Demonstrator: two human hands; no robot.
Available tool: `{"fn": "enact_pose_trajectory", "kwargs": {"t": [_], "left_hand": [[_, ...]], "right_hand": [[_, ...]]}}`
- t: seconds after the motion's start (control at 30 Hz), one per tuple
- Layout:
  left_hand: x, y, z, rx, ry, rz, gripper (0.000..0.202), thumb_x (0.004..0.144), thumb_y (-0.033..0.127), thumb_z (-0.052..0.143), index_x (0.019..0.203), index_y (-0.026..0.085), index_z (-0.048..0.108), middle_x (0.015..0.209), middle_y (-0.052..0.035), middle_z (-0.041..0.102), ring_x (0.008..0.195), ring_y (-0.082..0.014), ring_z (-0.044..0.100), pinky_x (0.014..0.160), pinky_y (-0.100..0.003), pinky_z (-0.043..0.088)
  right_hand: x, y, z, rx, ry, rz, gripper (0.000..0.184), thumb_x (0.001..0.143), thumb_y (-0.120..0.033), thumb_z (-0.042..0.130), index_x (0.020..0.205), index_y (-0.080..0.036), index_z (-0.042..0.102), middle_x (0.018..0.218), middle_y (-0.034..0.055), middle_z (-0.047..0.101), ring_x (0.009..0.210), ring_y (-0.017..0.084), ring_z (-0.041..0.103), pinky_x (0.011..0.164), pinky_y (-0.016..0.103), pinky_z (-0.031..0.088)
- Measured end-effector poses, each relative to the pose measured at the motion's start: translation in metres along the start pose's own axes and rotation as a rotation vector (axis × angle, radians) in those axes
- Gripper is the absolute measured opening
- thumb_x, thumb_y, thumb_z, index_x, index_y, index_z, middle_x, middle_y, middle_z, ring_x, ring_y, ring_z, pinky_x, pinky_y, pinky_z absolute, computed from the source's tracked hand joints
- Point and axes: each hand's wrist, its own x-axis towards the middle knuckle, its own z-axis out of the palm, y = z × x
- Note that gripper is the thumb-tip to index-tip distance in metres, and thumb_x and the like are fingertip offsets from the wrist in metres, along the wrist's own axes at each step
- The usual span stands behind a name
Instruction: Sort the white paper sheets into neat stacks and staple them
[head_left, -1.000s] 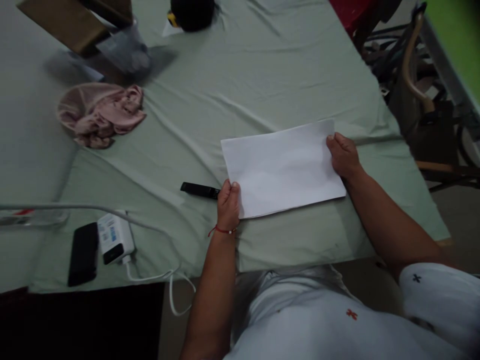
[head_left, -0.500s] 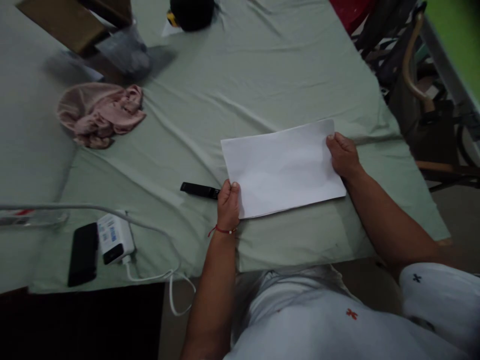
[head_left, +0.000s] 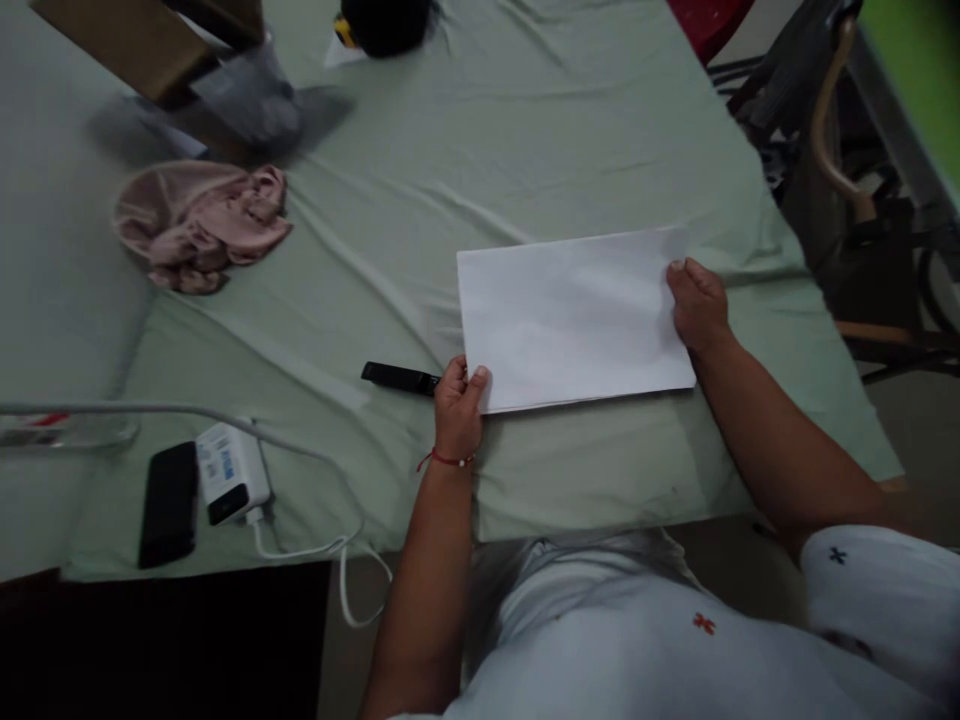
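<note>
Grip clamped on white sheet [head_left: 574, 320], left hand [head_left: 457, 412], right hand [head_left: 697, 305] (opposite ends), long axis left-right

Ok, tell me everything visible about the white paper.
The white paper is a blank rectangle, thin and smooth, lying flat on the green cloth, long side across. The left hand pinches its near left corner; the right hand grips its right edge. Whether it is folded cannot be told.

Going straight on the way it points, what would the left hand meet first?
The paper, whose near corner the left hand pinches; beyond its left edge, only bare cloth, as far as shown.
</note>
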Motion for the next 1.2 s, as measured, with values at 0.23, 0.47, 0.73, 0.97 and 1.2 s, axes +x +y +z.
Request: {"fn": "enact_pose_trajectory", "kwargs": {"t": [0.23, 0.47, 0.73, 0.97, 1.2], "left_hand": [[0.001, -0.003, -0.001, -0.03, -0.048, 0.022, 0.037, 0.082, 0.045, 0.083, 0.104, 0.02, 0.07, 0.103, -0.0043, 0.077, 0.093, -0.0186, 0.071, 0.088, -0.029, 0.055], [0.003, -0.001, 0.002, -0.105, 0.024, 0.011, 0.041, 0.079, 0.048, 0.088, 0.104, 0.022, 0.067, 0.099, -0.0023, 0.073, 0.083, -0.0144, 0.067, 0.074, -0.024, 0.055], [0.002, 0.006, 0.005, -0.147, 0.05, 0.0, 0.054, 0.073, 0.049, 0.092, 0.11, 0.024, 0.063, 0.083, 0.0023, 0.062, 0.056, -0.008, 0.052, 0.042, -0.018, 0.038], [-0.004, 0.018, 0.001, -0.308, -0.104, 0.011, 0.069, 0.065, 0.034, 0.096, 0.126, 0.027, 0.063, 0.08, 0.0024, 0.064, 0.062, -0.011, 0.056, 0.052, -0.021, 0.047], [-0.001, 0.014, 0.003, -0.292, -0.044, 0.005, 0.069, 0.067, 0.03, 0.092, 0.129, 0.028, 0.062, 0.078, 0.0035, 0.065, 0.058, -0.0106, 0.052, 0.048, -0.021, 0.045]], "right_hand": [[0.002, 0.004, 0.005, 0.071, 0.116, -0.007, 0.063, 0.081, -0.091, 0.057, 0.073, -0.029, 0.051, 0.071, 0.0039, 0.057, 0.077, 0.026, 0.063, 0.06, 0.039, 0.05], [-0.008, -0.012, 0.006, 0.262, -0.024, 0.128, 0.057, 0.074, -0.087, 0.068, 0.09, -0.032, 0.07, 0.094, 0.0096, 0.076, 0.091, 0.033, 0.074, 0.066, 0.046, 0.06], [-0.012, -0.008, 0.0, 0.241, -0.221, 0.15, 0.05, 0.072, -0.07, 0.083, 0.1, -0.028, 0.077, 0.098, 0.0073, 0.081, 0.089, 0.032, 0.077, 0.074, 0.049, 0.064], [-0.003, -0.005, 0.002, 0.306, -0.145, 0.142, 0.058, 0.07, -0.073, 0.082, 0.109, -0.031, 0.075, 0.113, 0.0081, 0.081, 0.107, 0.036, 0.076, 0.09, 0.055, 0.064], [-0.004, -0.006, 0.002, 0.351, -0.134, 0.151, 0.054, 0.068, -0.069, 0.086, 0.105, -0.03, 0.075, 0.109, 0.0077, 0.081, 0.11, 0.036, 0.076, 0.097, 0.058, 0.061]]}}
